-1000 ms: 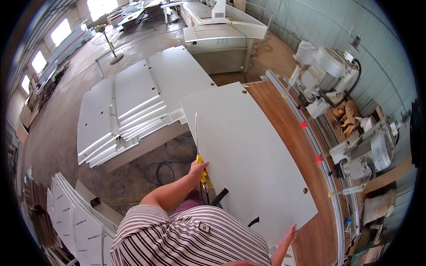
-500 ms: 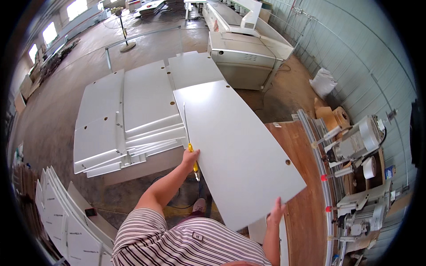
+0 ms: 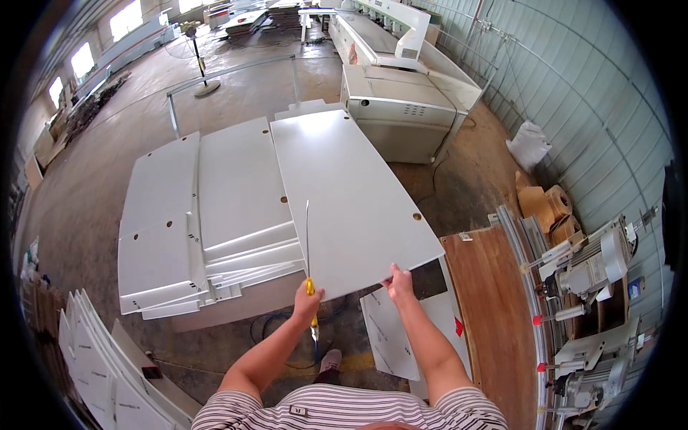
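The large white panel (image 3: 349,193) is held out flat ahead of the person, its near edge in both hands, its far end reaching over the stack of white panels (image 3: 208,215) that lies to the left on the workshop floor. It has a small round hole near its right edge and another near its left. To the right, near, stands a wood-topped bench (image 3: 494,301) with drilling heads (image 3: 595,265) along its right side; beyond the panel, far, sits a grey machine cabinet (image 3: 398,107). More white panels (image 3: 93,358) lean upright at the near left.

To carry such a board well, it seems wise to keep the near edge level and both holds well apart, so that the far end does not dip onto the stack.

The left hand (image 3: 307,304) reaches forward with the elbow slightly bent; its grip closes on the panel's near edge together with a yellow-handled screwdriver (image 3: 309,258), whose thin shaft lies across the board pointing far. The right hand (image 3: 399,281), arm more extended, pinches the near edge farther right, fingers curled over it.
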A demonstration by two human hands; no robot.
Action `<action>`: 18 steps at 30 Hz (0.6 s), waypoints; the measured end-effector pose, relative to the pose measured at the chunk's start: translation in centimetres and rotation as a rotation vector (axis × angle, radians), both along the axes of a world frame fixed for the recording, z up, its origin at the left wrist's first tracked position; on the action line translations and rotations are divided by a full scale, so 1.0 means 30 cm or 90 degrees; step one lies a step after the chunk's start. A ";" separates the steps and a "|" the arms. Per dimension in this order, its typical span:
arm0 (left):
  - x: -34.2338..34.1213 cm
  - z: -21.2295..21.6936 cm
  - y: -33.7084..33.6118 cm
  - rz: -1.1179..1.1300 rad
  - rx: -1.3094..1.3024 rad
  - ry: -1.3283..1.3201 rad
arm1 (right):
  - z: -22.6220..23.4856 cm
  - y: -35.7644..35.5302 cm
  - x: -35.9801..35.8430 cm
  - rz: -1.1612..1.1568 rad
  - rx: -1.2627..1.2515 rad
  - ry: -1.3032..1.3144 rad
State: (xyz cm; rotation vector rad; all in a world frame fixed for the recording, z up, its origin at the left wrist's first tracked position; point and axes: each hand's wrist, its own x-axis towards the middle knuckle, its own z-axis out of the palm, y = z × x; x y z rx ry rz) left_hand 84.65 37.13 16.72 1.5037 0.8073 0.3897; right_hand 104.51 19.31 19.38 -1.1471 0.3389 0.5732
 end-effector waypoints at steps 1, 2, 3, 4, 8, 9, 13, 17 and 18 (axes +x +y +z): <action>0.047 -0.024 0.053 -0.011 0.029 0.025 | -0.020 0.041 0.054 -0.002 0.006 -0.004; 0.094 -0.021 0.094 -0.025 0.057 0.051 | -0.040 0.069 0.111 0.011 0.001 -0.010; 0.150 -0.018 0.129 -0.048 0.095 0.097 | -0.057 0.090 0.170 0.023 -0.005 -0.016; 0.200 -0.005 0.165 -0.070 0.134 0.147 | -0.086 0.104 0.214 0.038 -0.011 -0.019; 0.296 -0.047 0.319 -0.145 0.173 0.255 | -0.112 0.091 0.265 0.218 0.036 0.002; 0.256 -0.085 0.340 -0.122 0.169 0.231 | -0.103 0.092 0.218 0.276 0.064 0.037; 0.118 -0.161 0.244 -0.075 0.271 0.137 | -0.051 -0.087 -0.017 0.416 -0.045 0.002; -0.176 -0.112 0.029 -0.180 0.017 0.095 | -0.220 -0.519 -0.329 0.472 -0.186 0.138; -0.241 -0.078 -0.027 -0.219 0.017 0.126 | -0.255 -0.637 -0.424 0.439 -0.226 0.152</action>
